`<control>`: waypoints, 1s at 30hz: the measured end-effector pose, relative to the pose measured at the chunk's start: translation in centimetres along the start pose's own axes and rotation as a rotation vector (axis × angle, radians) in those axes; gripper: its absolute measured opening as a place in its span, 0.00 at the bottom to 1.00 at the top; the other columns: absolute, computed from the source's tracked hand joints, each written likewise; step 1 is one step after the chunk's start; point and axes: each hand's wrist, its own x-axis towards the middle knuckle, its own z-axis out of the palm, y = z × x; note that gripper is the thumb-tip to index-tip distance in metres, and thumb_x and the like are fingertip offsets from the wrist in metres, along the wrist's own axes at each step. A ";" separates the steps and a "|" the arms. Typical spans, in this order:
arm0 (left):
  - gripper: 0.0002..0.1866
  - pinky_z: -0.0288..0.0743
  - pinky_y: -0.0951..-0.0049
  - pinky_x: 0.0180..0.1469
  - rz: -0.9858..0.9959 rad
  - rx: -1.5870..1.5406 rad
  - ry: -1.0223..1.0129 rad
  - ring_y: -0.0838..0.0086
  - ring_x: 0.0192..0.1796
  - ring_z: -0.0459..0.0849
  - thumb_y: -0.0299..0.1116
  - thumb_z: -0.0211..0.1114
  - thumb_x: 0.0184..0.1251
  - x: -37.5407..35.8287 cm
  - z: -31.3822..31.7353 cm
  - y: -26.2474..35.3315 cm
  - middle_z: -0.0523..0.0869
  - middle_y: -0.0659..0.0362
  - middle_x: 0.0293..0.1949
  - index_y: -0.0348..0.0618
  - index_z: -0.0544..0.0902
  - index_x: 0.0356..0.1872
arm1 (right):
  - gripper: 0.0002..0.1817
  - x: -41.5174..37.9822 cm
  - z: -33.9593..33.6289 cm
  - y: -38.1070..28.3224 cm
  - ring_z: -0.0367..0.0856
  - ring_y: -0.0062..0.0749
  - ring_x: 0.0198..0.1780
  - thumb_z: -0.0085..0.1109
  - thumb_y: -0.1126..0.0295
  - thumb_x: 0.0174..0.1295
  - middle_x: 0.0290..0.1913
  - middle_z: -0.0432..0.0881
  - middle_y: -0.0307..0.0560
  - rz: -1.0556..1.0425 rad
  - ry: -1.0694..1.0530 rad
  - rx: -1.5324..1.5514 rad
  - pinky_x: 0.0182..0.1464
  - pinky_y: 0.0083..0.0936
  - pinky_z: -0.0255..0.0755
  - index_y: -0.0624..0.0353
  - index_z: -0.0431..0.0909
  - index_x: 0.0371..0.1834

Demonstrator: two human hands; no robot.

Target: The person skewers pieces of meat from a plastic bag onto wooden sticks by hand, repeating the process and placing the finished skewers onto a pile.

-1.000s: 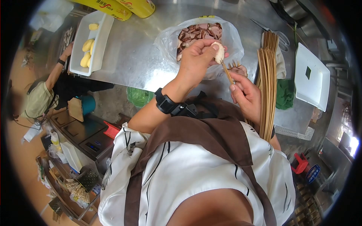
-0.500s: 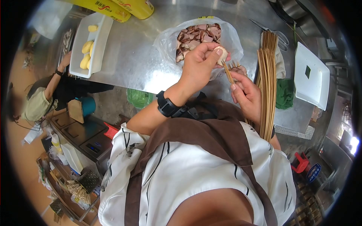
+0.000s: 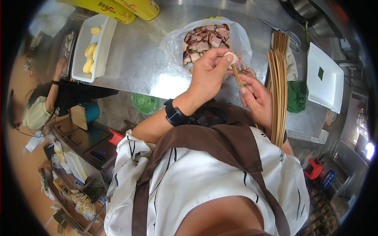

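My left hand [image 3: 210, 72] pinches a pale piece of meat [image 3: 233, 59] between thumb and fingers. Just below it, my right hand [image 3: 256, 92] is closed around several thin wooden skewers [image 3: 238, 74], whose tips meet the meat. More meat on skewers [image 3: 249, 72] shows beside my right fingers. Behind my hands lies an open clear plastic bag [image 3: 245, 37] full of cut pieces of dark-edged meat [image 3: 202, 39]. A long bundle of bare skewers [image 3: 278, 84] lies to the right of my right hand, its lower end near my forearm.
Scissors [image 3: 293, 39], a green cloth [image 3: 296, 96] and a white tray [image 3: 325, 84] are at the right of the steel table [image 3: 136, 51]. A white bin [image 3: 105, 45] with yellow potatoes stands left, by yellow cans [image 3: 147, 8]. A co-worker [image 3: 43, 102] is at the far left.
My left hand has pressed the meat slightly closer onto the skewer tips, turning it a little. The co-worker's hand has shifted upward and left, away from the white bin.
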 end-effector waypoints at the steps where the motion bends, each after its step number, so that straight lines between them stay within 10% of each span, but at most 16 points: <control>1: 0.12 0.77 0.72 0.46 0.016 -0.019 0.005 0.71 0.47 0.80 0.32 0.54 0.67 -0.2 0.1 0.0 0.81 0.53 0.43 0.35 0.72 0.45 | 0.16 -0.1 0.0 -0.1 0.62 0.14 0.21 0.45 0.74 0.64 0.17 0.67 0.33 0.001 -0.003 0.001 0.25 0.14 0.59 0.63 0.66 0.55; 30: 0.13 0.77 0.70 0.46 0.099 0.029 -0.003 0.67 0.45 0.82 0.32 0.51 0.68 0.0 -0.6 -1.4 0.81 0.51 0.44 0.36 0.71 0.49 | 0.16 0.0 0.0 0.2 0.62 0.13 0.22 0.44 0.75 0.64 0.21 0.67 0.33 0.025 -0.010 0.084 0.26 0.13 0.58 0.64 0.66 0.55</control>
